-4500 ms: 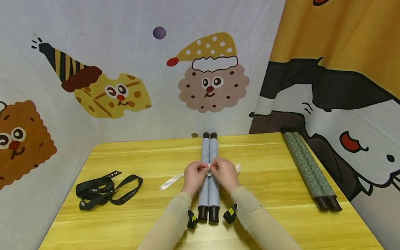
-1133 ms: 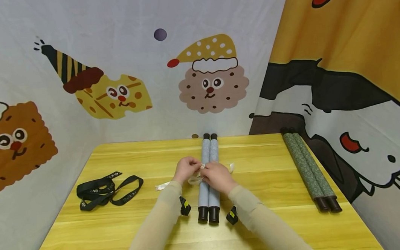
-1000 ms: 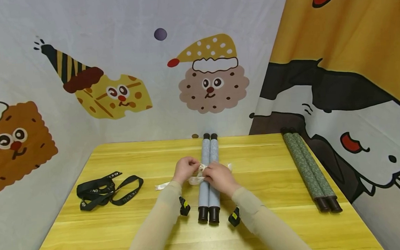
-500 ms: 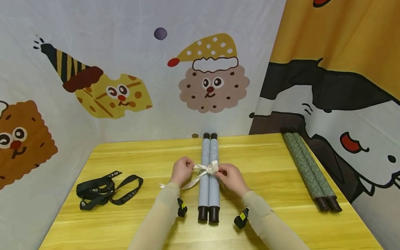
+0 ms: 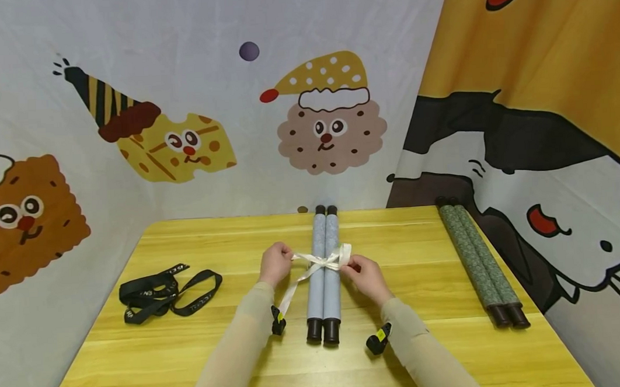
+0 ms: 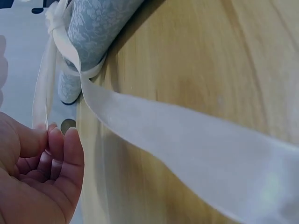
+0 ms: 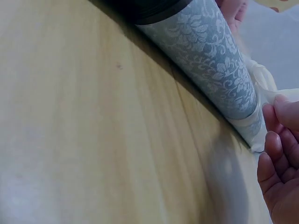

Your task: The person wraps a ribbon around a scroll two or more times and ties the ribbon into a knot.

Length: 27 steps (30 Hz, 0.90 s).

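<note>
A pair of light-blue scroll rolls (image 5: pixel 316 295) with dark end caps lies side by side on the table, pointing away from me. Round their middle runs a white satin ribbon (image 5: pixel 320 262), knotted on top into a bow. My left hand (image 5: pixel 274 264), left of the rolls, pinches one part of the bow between thumb and fingertips. On the other side, my right hand (image 5: pixel 367 277) pinches the bow's right loop. In the left wrist view a loose ribbon tail (image 6: pixel 187 135) hangs from the knot. The blue floral fabric (image 7: pixel 215 60) shows in the right wrist view.
A black strap (image 5: pixel 152 295) with white lettering lies loosely looped on the left of the wooden table (image 5: pixel 222 233). Two green patterned rolls (image 5: pixel 476 255) with dark ends lie along the right edge. A cartoon-printed cloth (image 5: pixel 202 47) hangs behind.
My hands, earlier close together over the knot, have moved apart to either side. The ribbon now forms a spread bow, with a tail hanging down to the left. The rolls stay in place.
</note>
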Available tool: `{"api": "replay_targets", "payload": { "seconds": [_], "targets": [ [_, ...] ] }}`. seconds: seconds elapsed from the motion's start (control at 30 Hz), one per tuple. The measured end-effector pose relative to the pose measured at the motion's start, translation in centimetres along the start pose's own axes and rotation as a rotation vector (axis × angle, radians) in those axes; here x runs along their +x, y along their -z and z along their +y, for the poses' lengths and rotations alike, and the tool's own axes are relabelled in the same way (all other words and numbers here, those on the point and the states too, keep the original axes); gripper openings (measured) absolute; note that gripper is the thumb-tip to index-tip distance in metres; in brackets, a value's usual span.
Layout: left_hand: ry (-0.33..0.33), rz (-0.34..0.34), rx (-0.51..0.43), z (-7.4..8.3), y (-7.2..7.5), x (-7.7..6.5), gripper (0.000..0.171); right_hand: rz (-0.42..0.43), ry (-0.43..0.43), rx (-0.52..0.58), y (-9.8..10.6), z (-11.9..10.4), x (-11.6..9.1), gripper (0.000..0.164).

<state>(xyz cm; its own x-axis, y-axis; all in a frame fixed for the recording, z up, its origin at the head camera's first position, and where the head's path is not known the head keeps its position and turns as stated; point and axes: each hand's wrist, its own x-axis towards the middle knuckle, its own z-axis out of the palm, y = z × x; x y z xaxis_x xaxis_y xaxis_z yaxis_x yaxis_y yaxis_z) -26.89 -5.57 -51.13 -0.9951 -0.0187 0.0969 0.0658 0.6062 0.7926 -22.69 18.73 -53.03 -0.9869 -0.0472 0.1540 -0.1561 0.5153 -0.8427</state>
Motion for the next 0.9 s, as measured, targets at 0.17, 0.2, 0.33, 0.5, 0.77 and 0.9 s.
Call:
{"api": "replay_targets", "payload": {
  "seconds": [0.17,0.2,0.33,0.5,0.77,0.9],
  "targets": [
    [0.021,0.014,0.002,-0.5,0.1,0.1,0.008,0.038,-0.044,0.011,0.0,0.7,-0.3,0.016],
    [0.028,0.014,0.001,-0.6,0.1,0.2,0.008,0.049,-0.043,0.007,0.0,0.8,-0.3,0.016],
    [0.049,0.02,0.004,-0.9,0.1,0.3,0.007,0.088,-0.045,0.004,0.1,1.0,-0.2,0.016],
    [0.068,0.032,0.001,-1.1,0.3,0.2,0.008,0.107,-0.045,-0.006,0.1,1.2,-0.2,0.018],
    [0.117,0.021,-0.024,-1.0,0.7,0.1,0.009,0.099,-0.041,-0.043,0.3,1.4,-0.4,0.018],
    [0.142,0.002,-0.047,-1.1,0.8,0.0,0.009,0.098,-0.036,-0.066,0.6,1.6,-0.6,0.017]
  ]
}}
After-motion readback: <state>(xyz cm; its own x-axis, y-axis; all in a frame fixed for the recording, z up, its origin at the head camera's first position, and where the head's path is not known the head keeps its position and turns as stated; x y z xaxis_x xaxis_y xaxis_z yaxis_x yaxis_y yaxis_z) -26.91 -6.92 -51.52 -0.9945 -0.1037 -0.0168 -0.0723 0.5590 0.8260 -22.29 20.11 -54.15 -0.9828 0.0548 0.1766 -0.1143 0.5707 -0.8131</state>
